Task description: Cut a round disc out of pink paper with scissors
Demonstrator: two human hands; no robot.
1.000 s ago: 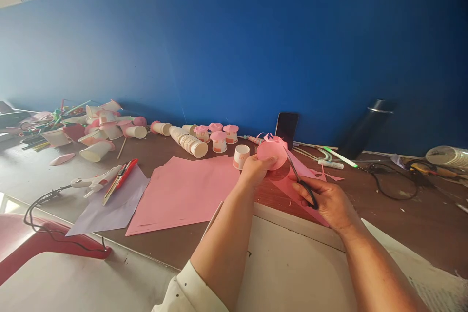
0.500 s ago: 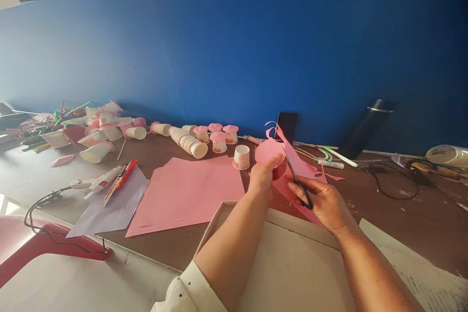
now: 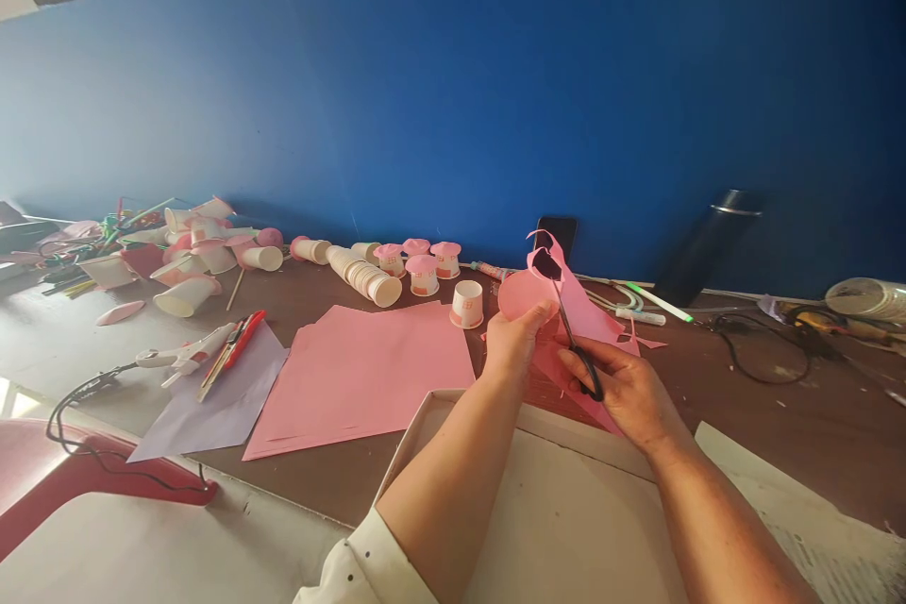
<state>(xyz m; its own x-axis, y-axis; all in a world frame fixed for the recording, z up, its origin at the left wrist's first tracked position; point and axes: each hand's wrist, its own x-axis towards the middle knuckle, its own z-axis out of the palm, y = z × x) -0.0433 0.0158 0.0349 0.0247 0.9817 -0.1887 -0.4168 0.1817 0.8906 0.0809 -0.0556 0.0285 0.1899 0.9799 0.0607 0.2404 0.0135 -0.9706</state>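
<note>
My left hand (image 3: 518, 337) pinches a sheet of pink paper (image 3: 525, 293) by its rounded part, thumb on top. The fingers of my right hand (image 3: 629, 387) are closed round the black handles of a pair of scissors (image 3: 581, 368). The blades point up and away, against the paper just right of my left thumb. A curled pink offcut (image 3: 577, 288) hangs from the sheet above and right of the blades. Just left of my hands a small paper cup (image 3: 467, 306) with a drawn window stands upside down.
A pink paper stack (image 3: 360, 377), a cutter knife (image 3: 232, 351) and a glue gun (image 3: 188, 351) lie to the left. Behind are nested paper cups (image 3: 360, 276) and capped cups (image 3: 423, 276). A phone (image 3: 564, 241) and a dark bottle (image 3: 708, 250) lean on the blue partition (image 3: 453, 94).
The pink sheet has turned slightly in my left hand, and its rounded part and the curled strip have shifted right. Both hands keep their hold.
</note>
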